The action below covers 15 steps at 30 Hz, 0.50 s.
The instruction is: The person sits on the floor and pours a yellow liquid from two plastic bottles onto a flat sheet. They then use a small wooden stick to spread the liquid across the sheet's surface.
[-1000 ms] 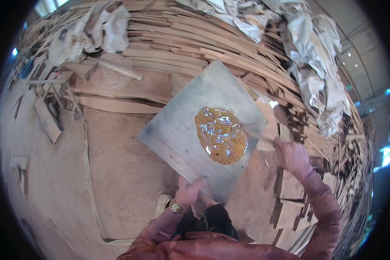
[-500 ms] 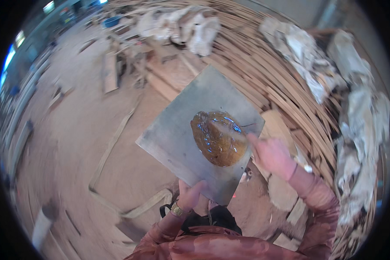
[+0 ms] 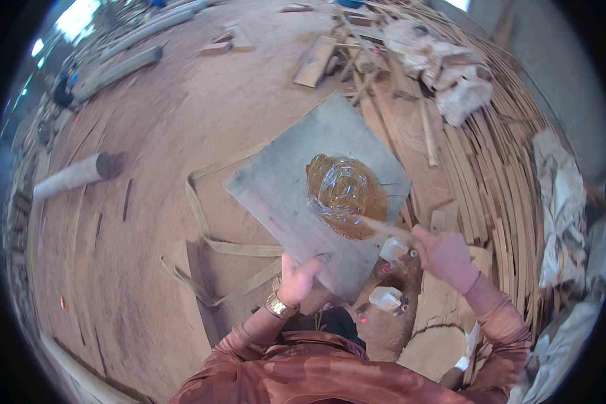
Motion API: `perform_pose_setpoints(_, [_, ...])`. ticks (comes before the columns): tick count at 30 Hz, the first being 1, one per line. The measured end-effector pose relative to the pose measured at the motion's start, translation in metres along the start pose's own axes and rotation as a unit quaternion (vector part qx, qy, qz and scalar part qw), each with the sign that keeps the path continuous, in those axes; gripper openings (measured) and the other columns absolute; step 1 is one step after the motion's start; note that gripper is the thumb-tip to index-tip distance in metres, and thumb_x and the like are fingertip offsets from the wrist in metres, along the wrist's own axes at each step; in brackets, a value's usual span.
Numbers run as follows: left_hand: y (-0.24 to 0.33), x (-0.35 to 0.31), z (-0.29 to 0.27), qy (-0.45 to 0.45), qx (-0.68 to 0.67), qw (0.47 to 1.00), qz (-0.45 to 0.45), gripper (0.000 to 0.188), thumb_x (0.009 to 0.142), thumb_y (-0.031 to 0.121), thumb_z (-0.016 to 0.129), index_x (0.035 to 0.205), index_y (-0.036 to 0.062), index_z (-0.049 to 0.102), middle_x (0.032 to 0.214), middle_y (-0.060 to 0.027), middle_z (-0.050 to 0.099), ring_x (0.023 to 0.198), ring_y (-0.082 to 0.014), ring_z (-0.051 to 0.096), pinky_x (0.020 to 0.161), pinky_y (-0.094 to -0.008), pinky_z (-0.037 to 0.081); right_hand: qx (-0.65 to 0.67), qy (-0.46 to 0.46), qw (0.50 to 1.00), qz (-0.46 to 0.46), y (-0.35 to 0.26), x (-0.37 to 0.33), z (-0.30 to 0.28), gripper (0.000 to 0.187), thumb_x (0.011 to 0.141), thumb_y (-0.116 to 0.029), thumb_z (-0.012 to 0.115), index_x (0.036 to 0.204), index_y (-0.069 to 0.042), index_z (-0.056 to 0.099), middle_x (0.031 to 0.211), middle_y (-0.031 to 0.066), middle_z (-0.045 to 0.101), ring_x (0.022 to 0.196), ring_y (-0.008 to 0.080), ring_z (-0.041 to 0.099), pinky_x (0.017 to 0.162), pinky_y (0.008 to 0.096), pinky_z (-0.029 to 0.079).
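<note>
A flat grey square board (image 3: 276,182) is held out before me, its corners pointing away and to the sides. My left hand (image 3: 297,278) grips its near edge, thumb on top. On the board lies a glossy amber-brown puddle of thick liquid (image 3: 357,192), with swirl marks on its surface. My right hand (image 3: 446,257) is closed on a thin pale wooden stick (image 3: 387,227) near the board's right edge. The stick's far end reaches into the near side of the puddle and is slightly blurred.
Two translucent plastic jugs (image 3: 387,298) stand on the ground beyond the board's near right edge. Long timber strips (image 3: 478,175) are piled on the right, with crumpled whitish sheeting (image 3: 444,67) over them. A flat strap (image 3: 242,250) and a grey log (image 3: 74,176) lie left.
My view has swung left, so the floor and logs show more. The stick has come toward me through the puddle, and my right hand sits lower. The left hand keeps its hold.
</note>
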<state>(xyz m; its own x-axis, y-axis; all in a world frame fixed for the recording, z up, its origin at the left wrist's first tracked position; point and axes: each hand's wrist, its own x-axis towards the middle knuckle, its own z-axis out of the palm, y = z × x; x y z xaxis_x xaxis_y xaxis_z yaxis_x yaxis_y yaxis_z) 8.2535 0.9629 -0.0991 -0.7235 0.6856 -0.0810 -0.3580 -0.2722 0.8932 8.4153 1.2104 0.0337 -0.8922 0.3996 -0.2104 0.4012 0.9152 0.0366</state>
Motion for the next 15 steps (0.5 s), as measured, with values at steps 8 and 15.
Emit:
perform_pose_setpoints(8, [0.031, 0.014, -0.097, 0.135, -0.07, 0.988, 0.022, 0.043, 0.084, -0.006, 0.067, 0.127, -0.0055, 0.06, 0.118, -0.0142, 0.071, 0.106, -0.0259, 0.069, 0.094, -0.0412, 0.056, 0.001, 0.069, 0.989, -0.134, -0.117, 0.124, -0.008, 0.012, 0.097, -0.024, 0.061, 0.101, -0.015, 0.054, 0.064, 0.0114, 0.065, 0.059, 0.0382, 0.068, 0.052, 0.0514, 0.053])
perform_pose_setpoints(15, [0.056, 0.022, -0.185, 0.209, -0.239, 0.948, -0.031, 0.062, 0.08, -0.003, 0.068, 0.139, -0.0012, 0.05, 0.121, -0.0152, 0.065, 0.109, -0.0316, 0.067, 0.099, -0.0471, 0.056, -0.059, 0.063, 0.978, -0.188, -0.09, 0.229, -0.069, 0.021, 0.102, -0.033, 0.059, 0.113, -0.016, 0.062, 0.072, 0.0169, 0.068, 0.07, 0.0428, 0.069, 0.061, 0.0549, 0.055])
